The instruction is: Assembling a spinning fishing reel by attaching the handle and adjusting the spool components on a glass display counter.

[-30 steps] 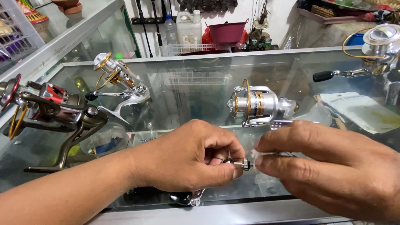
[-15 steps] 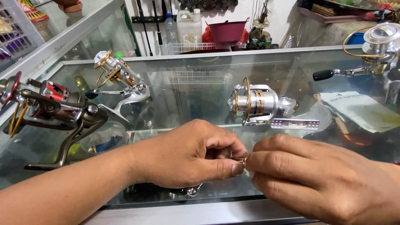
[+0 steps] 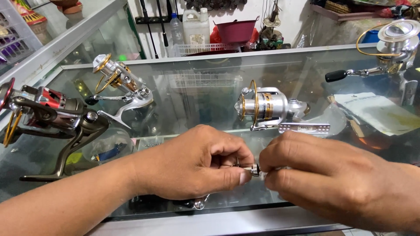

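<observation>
Above the glass counter [image 3: 183, 87], a small metal part [image 3: 253, 169] is now pinched closer between closed left hand [image 3: 197, 168] and right hand [image 3: 323, 179] fingertips, suggesting fitting has progressed.

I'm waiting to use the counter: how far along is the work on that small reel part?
In hand: the left hand and right hand both pinch a small metal part between fingertips. Looking done: the silver reel lies on the glass counter, untouched. What is left cannot be told; the part is mostly hidden.
</observation>
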